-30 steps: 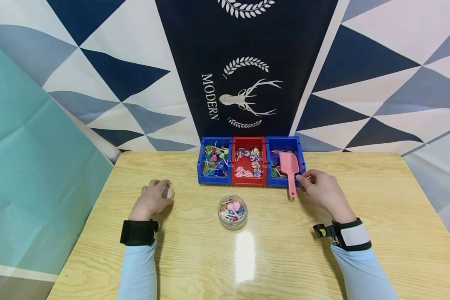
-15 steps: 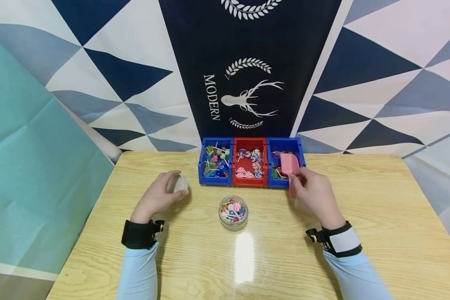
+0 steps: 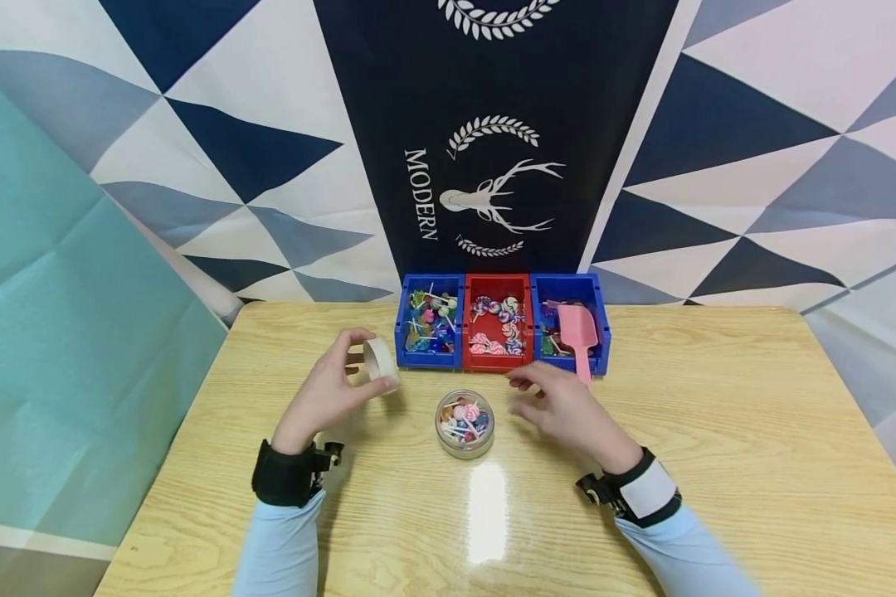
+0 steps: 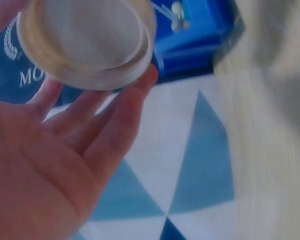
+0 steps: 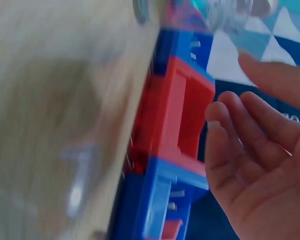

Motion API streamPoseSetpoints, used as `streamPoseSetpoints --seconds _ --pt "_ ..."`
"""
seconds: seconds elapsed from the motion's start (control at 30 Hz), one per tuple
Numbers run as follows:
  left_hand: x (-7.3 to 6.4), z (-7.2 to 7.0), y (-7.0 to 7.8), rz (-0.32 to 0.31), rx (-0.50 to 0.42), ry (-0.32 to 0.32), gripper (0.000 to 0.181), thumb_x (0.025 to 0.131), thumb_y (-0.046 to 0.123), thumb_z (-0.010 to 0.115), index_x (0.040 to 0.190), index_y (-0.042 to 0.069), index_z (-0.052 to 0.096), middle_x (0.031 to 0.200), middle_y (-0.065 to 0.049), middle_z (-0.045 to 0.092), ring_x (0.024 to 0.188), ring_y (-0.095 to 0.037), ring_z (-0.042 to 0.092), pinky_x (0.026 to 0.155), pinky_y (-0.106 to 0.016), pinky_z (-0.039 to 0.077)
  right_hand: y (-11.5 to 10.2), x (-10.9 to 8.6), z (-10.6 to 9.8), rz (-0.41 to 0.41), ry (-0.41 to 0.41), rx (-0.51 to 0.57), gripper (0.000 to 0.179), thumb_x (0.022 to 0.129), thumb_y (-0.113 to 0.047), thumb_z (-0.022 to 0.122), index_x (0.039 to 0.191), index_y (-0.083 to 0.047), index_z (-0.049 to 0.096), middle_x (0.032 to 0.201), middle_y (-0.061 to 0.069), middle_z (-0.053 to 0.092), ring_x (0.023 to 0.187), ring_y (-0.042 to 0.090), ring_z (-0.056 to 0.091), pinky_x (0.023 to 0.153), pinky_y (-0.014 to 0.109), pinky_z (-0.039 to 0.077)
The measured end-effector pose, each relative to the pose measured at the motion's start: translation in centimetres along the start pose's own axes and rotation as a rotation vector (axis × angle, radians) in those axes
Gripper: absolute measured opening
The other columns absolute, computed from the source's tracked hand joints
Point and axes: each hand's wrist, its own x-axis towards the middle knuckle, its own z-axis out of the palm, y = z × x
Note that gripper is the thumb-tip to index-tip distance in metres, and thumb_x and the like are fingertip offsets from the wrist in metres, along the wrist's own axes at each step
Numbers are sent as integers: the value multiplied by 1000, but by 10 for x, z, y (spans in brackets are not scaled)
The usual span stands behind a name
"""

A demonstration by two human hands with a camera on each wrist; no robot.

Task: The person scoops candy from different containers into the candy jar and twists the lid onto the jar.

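Note:
In the head view my left hand (image 3: 321, 398) grips a round whitish lid (image 3: 382, 365) by its edge, tilted on its side above the table. Close up in the left wrist view, the lid's (image 4: 90, 35) hollow inner side shows, with fingers curled against the rim. A clear round jar (image 3: 465, 450) filled with small colourful lollipops stands between the hands. To its right, my right hand (image 3: 567, 410) hovers with loosely bent fingers and nothing in them. Behind that hand, a pink scoop (image 3: 578, 326) lies across the right blue bin (image 3: 563, 286), its handle over the front edge.
A left blue bin (image 3: 429, 360) and a red bin (image 3: 496, 362), both holding lollipops, adjoin the right one along the wall. The wooden table (image 3: 754, 431) extends to both sides. A patterned backdrop (image 3: 493, 75) rises behind the bins.
My left hand has carried the lid rightward, toward the jar. After pinching the scoop's handle, my right hand has let go and moved left toward the jar; the scoop stays on the bin.

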Motion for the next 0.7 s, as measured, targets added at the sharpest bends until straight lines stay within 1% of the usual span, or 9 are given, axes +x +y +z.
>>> streamPoseSetpoints --seconds 0.13,0.27,0.33,0.43,0.53,0.63,0.7 --pt "2 11 7 37 -44 -31 70 79 35 85 128 14 39 137 -14 50 115 -36 56 97 -54 48 -5 -1 13 -31 -103 11 60 81 -19 85 132 -2 59 118 11 64 105 28 61 89 45 53" --pt "4 22 11 77 -67 -64 68 77 35 88 114 14 35 135 -13 54 114 -32 57 97 -51 49 -11 -3 23 -37 -159 -4 78 74 -27 90 139 -3 54 121 8 62 108 25 58 95 46 51" --pt "4 26 13 96 -60 -72 69 76 37 88 113 14 34 134 -12 55 113 -30 57 98 -50 48 -14 -3 27 -34 -165 -4 84 71 -30 92 140 -3 52 123 8 61 110 24 58 98 47 49" --pt "4 32 14 123 -45 -82 71 76 39 87 120 16 37 131 -9 55 112 -29 56 97 -48 48 -17 -3 33 -11 -160 3 89 70 -36 92 143 -6 51 126 5 59 113 23 57 100 49 47" --pt "4 35 15 143 -29 -96 72 77 41 86 127 18 41 129 -7 54 111 -27 55 95 -47 50 -19 -3 38 6 -136 -16 90 69 -40 91 144 -9 51 129 5 59 117 24 56 102 49 46" --pt "5 37 16 159 -37 -108 69 76 40 87 125 18 44 129 -6 54 112 -27 55 95 -47 51 -21 -3 41 21 -113 -46 90 69 -44 90 143 -12 51 132 5 58 120 25 56 102 49 46" --pt "5 39 17 168 -60 -115 67 76 38 88 121 16 43 131 -8 54 113 -28 54 96 -49 50 -22 -3 43 28 -105 -59 90 69 -46 90 143 -12 51 133 5 57 121 26 56 102 50 46"
